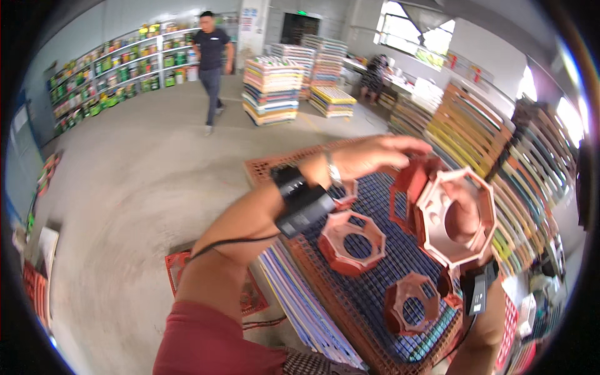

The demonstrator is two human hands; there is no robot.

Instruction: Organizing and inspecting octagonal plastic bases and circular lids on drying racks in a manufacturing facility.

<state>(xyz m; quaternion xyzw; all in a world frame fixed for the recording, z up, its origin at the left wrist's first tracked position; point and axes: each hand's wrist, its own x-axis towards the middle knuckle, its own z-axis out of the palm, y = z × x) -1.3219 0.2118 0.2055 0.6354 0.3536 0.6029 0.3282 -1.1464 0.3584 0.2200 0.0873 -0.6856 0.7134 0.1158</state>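
Note:
My right hand shows through the hole of a pinkish-red octagonal ring and grips it, raised and tilted toward me. Just left of it is a darker red piece, partly hidden behind the ring. Over that piece's top reaches my left hand, fingers stretched out; whether they touch it I cannot tell. Below lie more octagonal rings on a dark mesh tray: one in the middle, one nearer me, and one partly covered by my left wrist.
The mesh tray tops a stack of coloured trays. Slatted stacks rise close on the right. A red perforated tray lies on the floor at left. Farther off, a person walks near shelves; another person is by a bench.

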